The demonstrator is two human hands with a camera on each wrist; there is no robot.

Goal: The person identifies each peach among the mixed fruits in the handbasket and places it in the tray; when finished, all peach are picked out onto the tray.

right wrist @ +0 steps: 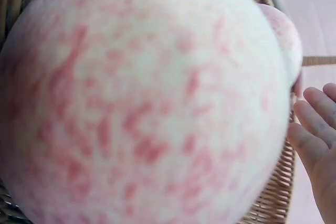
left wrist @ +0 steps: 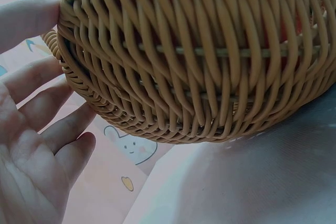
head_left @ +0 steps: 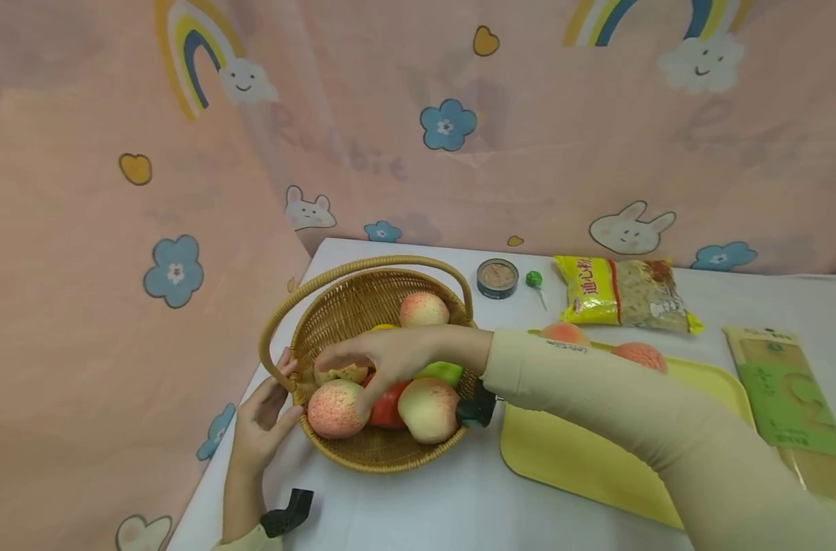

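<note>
A wicker basket (head_left: 377, 459) with an arched handle stands on the white table, filled with fruit. Its left rim is touched by my left hand (head_left: 256, 432), thumb and fingertips against the wicker; the left wrist view shows the palm apart from the wall. Over the fruit reaches my right hand (head_left: 404, 352), fingers extended above a partly covered fruit (head_left: 349, 373), thumb pointing down beside a reddish peach (head_left: 334, 409). A pale peach (head_left: 428, 411) lies below the wrist and fills most of the right wrist view. Red, green and yellow pieces are partly hidden; another peach (head_left: 423, 308) sits behind.
A yellow tray (head_left: 542, 451) lies right of the basket, with two peach-like fruits (head_left: 638, 356) partly behind my sleeve. Farther back are a round tin (head_left: 497, 278), a green lollipop (head_left: 533, 279) and a yellow pasta bag (head_left: 625, 295). A flat green-labelled pack (head_left: 790, 398) lies far right.
</note>
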